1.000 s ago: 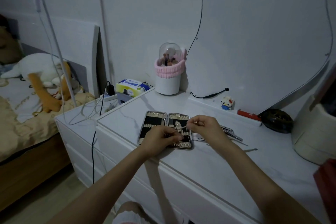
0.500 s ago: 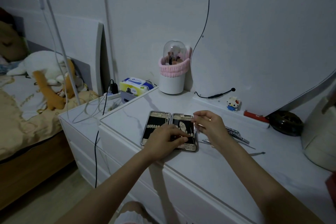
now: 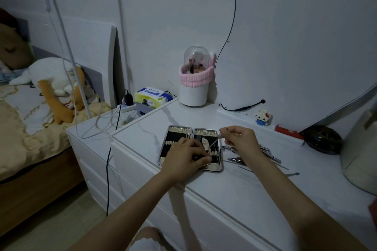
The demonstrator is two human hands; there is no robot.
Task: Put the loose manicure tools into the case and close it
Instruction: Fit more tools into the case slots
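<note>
Low in the centre of the frame the left hand [image 3: 184, 156] lies over the open case [image 3: 189, 147], its fingers curled down onto the lower part of the right half; whether they pinch anything there cannot be told, since the hand hides the slots beneath it. The case is a flat metal rectangle, hinged down the middle, with a dark lining and pale textured bands at top and bottom, lying on the smooth white dresser top [image 3: 234, 185]. Just right of it the right hand [image 3: 240, 138] pinches a thin metal tool [image 3: 214, 142] that slants down into the case's right half — its tip is too fine to make out. Behind that wrist the loose tools [image 3: 271, 156] form a shiny heap, partly hidden. Farther back stands a white cup [image 3: 193, 96] banded in pink fluff under a clear dome.
</note>
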